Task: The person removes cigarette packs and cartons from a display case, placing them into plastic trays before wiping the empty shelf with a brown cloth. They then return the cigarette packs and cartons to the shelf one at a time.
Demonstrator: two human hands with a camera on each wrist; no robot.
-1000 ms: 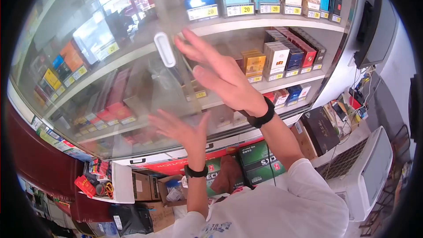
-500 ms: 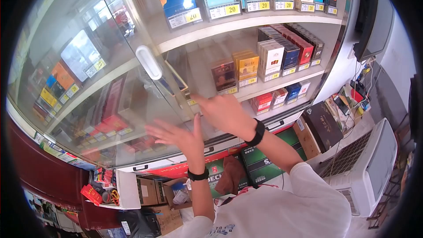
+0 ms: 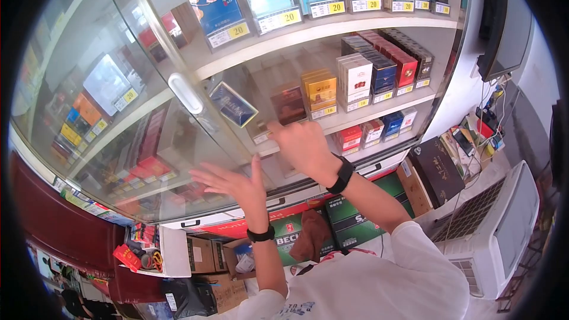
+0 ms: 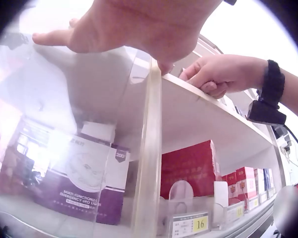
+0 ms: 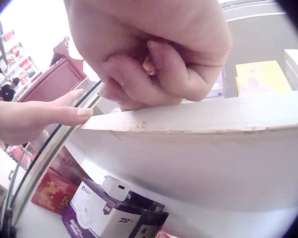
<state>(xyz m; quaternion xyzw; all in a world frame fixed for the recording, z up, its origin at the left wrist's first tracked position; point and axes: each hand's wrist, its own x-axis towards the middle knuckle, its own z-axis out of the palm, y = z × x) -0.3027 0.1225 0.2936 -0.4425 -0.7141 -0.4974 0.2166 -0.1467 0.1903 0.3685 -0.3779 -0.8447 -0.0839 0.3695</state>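
Observation:
My left hand (image 3: 234,186) lies against the sliding glass door (image 3: 148,160), its fingers straight and spread. Its thumb points up beside the door's edge, near the white handle (image 3: 185,93). On the middle shelf (image 5: 213,116), my right hand (image 3: 302,148) is at the front edge, fingers curled in the right wrist view. No object shows in its grasp. Just left of it are a small price tag (image 3: 261,137) and a dark blue pack (image 3: 234,104) with a gold border, tilted. Right of that pack stand dark red packs (image 3: 288,104) and yellow-gold packs (image 3: 320,92).
Higher up stand large flat packs, one blue (image 3: 214,6), with yellow price labels. Below the middle shelf are a red box (image 4: 188,171) and a purple-and-white box (image 5: 97,210). Green cartons (image 3: 355,219) stand by my body; a white appliance (image 3: 486,231) is at right.
My right hand has come down from beside the door handle to the middle shelf's edge, its fingers curling. The door's edge and handle appear farther left, and the tilted blue pack shows more fully.

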